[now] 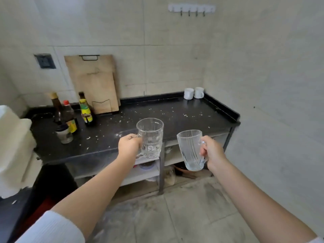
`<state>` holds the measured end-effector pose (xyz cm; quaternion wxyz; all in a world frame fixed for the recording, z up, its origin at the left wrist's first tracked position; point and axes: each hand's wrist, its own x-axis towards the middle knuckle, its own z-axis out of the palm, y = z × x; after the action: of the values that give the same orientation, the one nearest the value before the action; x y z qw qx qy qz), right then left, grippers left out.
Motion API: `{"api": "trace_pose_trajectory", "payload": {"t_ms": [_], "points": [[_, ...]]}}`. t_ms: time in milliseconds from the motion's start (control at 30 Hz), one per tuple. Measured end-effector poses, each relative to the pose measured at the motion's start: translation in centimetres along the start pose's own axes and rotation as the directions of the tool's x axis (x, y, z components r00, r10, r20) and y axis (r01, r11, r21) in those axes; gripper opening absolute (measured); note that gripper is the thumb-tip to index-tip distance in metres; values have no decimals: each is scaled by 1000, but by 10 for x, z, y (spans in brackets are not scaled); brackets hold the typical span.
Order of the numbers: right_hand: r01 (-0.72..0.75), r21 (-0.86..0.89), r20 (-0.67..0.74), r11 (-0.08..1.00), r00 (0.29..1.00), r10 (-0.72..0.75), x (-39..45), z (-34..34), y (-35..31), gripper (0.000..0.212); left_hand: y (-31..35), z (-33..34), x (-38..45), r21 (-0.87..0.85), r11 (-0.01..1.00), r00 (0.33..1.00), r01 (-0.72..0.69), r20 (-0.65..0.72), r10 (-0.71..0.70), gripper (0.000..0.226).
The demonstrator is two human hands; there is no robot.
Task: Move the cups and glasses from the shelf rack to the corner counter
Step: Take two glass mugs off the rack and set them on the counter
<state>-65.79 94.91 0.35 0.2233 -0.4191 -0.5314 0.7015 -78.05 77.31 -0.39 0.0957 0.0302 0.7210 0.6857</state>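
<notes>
Left grip (129, 146) curled round handle of dimpled glass mug (150, 138), mug upright, raised in front of the desk edge. Right grip (212, 151) curled round handle of ribbed glass mug (191, 149), a little tilted, held over the floor beside the desk (157, 111). Two white cups (193, 93) already in far right corner of the desk, touching each other. Bottles (70, 113) and cutting boards (94, 81) at left, by the wall.

Soft, even, fairly bright light fills the room, leaving only faint shadows. Wide-angle distortion bends the edges. Detail looks slightly smeared throughout.
</notes>
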Motion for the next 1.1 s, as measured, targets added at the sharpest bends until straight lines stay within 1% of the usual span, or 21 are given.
{"api": "trace_pose_trajectory", "payload": {"t_ms": [100, 167, 267, 333, 433, 533, 600, 667, 733, 800, 867, 933, 1033, 1100], "points": [[-35, -12, -44, 999, 998, 34, 60, -16, -12, 34, 1, 54, 48, 88, 996, 985, 14, 168, -28, 37], [-55, -57, -62, 997, 997, 52, 102, -25, -22, 31, -1, 91, 79, 133, 991, 967, 34, 245, -66, 38], [-78, -171, -72, 982, 995, 67, 159, -37, -43, 35, 0, 148, 119, 127, 991, 942, 48, 324, -87, 42], [-63, -175, -87, 982, 995, 48, 202, -46, -61, 38, 3, 190, 148, 136, 988, 928, 67, 354, -112, 42], [-33, -137, -81, 990, 996, 22, 265, -59, -92, 39, 13, 251, 188, 276, 948, 894, 161, 367, -258, 39], [-61, -154, -87, 986, 995, 48, 321, -60, -122, 32, 15, 302, 227, 288, 917, 880, 276, 308, -362, 35], [-128, -95, -98, 987, 988, 118, 358, -57, -137, 31, 14, 329, 253, 226, 907, 866, 354, 287, -410, 34], [-226, -32, -97, 974, 970, 223, 391, -56, -147, 32, 16, 351, 276, 162, 898, 855, 410, 274, -440, 34], [-305, -34, -84, 952, 950, 302, 429, -54, -152, 32, 21, 374, 304, 154, 878, 837, 453, 267, -478, 31], [-338, -76, -59, 938, 941, 334, 463, -52, -150, 30, 23, 392, 335, 185, 850, 796, 493, 298, -526, 28], [-313, -101, -40, 945, 950, 310, 503, -48, -151, 29, 26, 415, 374, 202, 843, 765, 498, 356, -537, 26], [-314, -99, -27, 944, 950, 313, 540, -42, -159, 27, 27, 439, 411, 227, 842, 750, 489, 384, -539, 24], [-311, -146, -24, 939, 950, 311, 595, -30, -175, 23, 22, 474, 459, 314, 841, 757, 440, 375, -536, 24], [-317, -209, -10, 925, 947, 322, 627, -21, -185, 18, 16, 495, 487, 397, 832, 767, 388, 361, -530, 32]]}}
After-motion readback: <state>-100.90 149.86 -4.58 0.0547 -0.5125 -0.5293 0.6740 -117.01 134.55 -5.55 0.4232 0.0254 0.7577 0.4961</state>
